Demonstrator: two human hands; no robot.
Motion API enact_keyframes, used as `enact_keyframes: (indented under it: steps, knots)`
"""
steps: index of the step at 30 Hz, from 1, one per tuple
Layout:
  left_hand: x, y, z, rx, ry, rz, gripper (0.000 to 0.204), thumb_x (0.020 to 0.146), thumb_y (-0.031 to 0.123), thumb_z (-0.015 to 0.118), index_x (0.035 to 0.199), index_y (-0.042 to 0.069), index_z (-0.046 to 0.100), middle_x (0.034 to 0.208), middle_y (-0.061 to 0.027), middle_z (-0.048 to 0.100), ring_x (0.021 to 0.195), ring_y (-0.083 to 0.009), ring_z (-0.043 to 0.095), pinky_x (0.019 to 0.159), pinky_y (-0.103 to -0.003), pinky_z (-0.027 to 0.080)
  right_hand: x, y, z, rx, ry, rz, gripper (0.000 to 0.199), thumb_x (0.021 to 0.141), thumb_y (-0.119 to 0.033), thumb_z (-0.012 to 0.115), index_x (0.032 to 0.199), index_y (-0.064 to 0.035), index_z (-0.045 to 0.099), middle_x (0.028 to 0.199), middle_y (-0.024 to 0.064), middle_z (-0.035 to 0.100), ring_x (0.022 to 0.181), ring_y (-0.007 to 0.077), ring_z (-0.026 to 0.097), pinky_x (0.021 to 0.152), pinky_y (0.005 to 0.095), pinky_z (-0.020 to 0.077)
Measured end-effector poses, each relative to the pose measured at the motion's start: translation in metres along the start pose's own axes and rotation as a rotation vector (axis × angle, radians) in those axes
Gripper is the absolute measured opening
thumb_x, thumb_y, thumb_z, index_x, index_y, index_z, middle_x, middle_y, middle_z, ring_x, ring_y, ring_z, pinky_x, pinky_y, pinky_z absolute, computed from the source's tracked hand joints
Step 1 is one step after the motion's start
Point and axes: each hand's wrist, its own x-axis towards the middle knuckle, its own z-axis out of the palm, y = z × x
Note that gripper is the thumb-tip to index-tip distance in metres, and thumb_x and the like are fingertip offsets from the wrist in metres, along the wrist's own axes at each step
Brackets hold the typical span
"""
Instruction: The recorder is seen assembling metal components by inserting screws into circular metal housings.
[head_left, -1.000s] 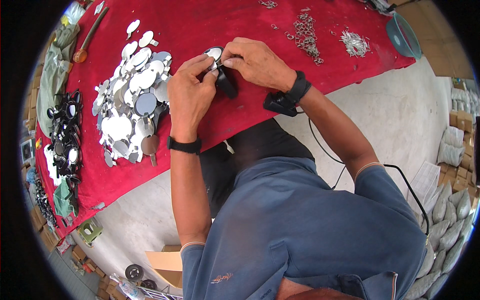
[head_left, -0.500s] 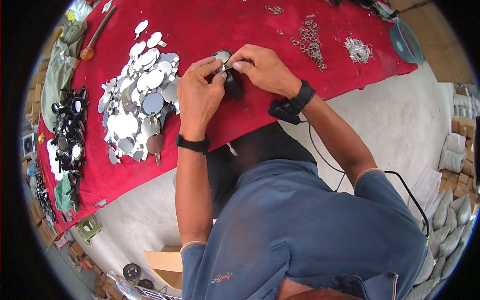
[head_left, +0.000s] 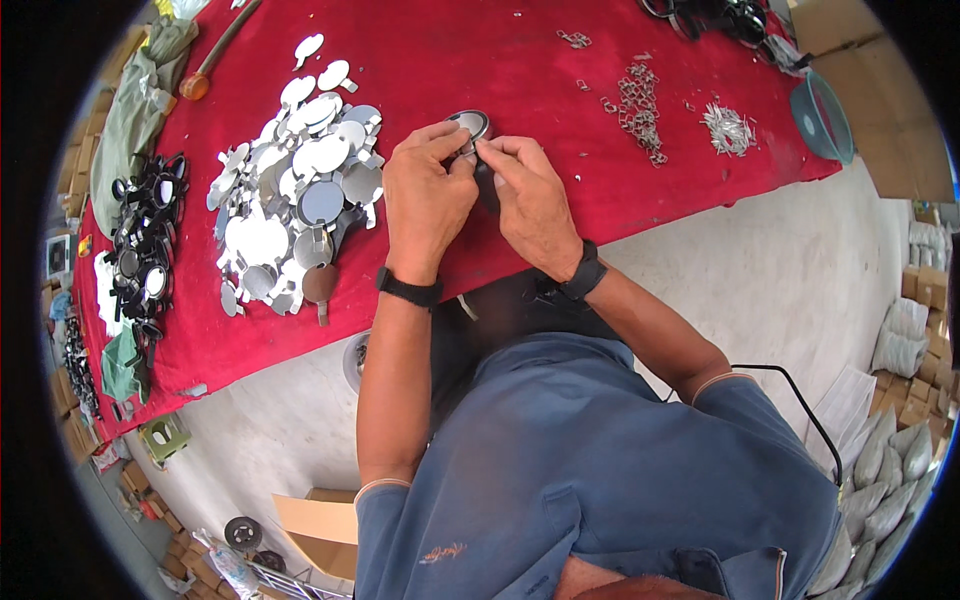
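My left hand [head_left: 430, 190] grips a small round mirror [head_left: 473, 122] with a black rim, thumb and fingers at its lower edge. A dark part of it extends down between my hands, mostly hidden. My right hand [head_left: 530, 205] is closed in a pinch at the mirror's lower edge, against the left fingertips; whatever small piece it pinches is too hidden to make out. Left of my hands lies a heap of loose round mirror plates [head_left: 320, 202] with short tabs.
Black-rimmed round pieces [head_left: 150, 235] pile up at the table's left edge. Small metal links [head_left: 638, 105] and thin silvery pins [head_left: 728, 130] lie to the right, near a green-grey basin [head_left: 822, 115]. A wooden-handled tool [head_left: 195, 85] rests far left on the red cloth [head_left: 440, 50].
The whole view has shifted slightly. My right hand has turned, its wrist dropping lower and its fingers now pointing up at the mirror's lower edge. The left hand keeps its grip.
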Motion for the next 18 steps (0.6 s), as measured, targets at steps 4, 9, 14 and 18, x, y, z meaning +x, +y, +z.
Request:
enact_keyframes:
  steps: [4,9,14,18]
  knots:
    - [0.003,-0.001,-0.002,0.051,0.002,0.044,0.03,0.088,0.004,0.074,0.118,0.0,0.08,0.124,-0.017,0.077,0.103,-0.0265,0.076,0.091,-0.035,0.059,0.003,0.004,-0.002,-0.059,-0.024,-0.09,0.037,0.1,0.007,0.056,0.135,0.0026,0.067,0.125,0.0184,0.063,0.112,0.0325,0.065,0.096,0.0386,0.053]
    - [0.004,-0.004,-0.009,0.002,-0.068,0.023,0.032,0.089,0.003,0.073,0.121,0.0,0.079,0.127,-0.0166,0.076,0.107,-0.0269,0.076,0.094,-0.035,0.058,0.007,0.017,-0.015,0.112,-0.106,0.063,0.037,0.101,0.003,0.057,0.136,0.0027,0.067,0.123,0.018,0.066,0.113,0.0318,0.067,0.099,0.0376,0.0529]
    - [0.004,-0.011,-0.008,-0.009,-0.097,0.074,0.034,0.09,0.002,0.071,0.123,0.001,0.078,0.132,-0.0159,0.074,0.111,-0.0263,0.075,0.097,-0.034,0.057,0.005,0.021,-0.014,0.055,-0.098,0.045,0.037,0.101,0.003,0.057,0.136,0.003,0.067,0.122,0.0182,0.068,0.112,0.0321,0.068,0.101,0.0372,0.0531]
    - [0.004,-0.011,-0.007,0.005,-0.073,0.06,0.034,0.089,0.001,0.071,0.122,0.001,0.078,0.13,-0.0156,0.075,0.112,-0.0277,0.075,0.098,-0.035,0.057,0.006,0.012,-0.01,-0.079,-0.057,-0.105,0.034,0.096,0.006,0.059,0.129,0.0029,0.069,0.118,0.0183,0.068,0.11,0.0339,0.068,0.098,0.0392,0.0548]
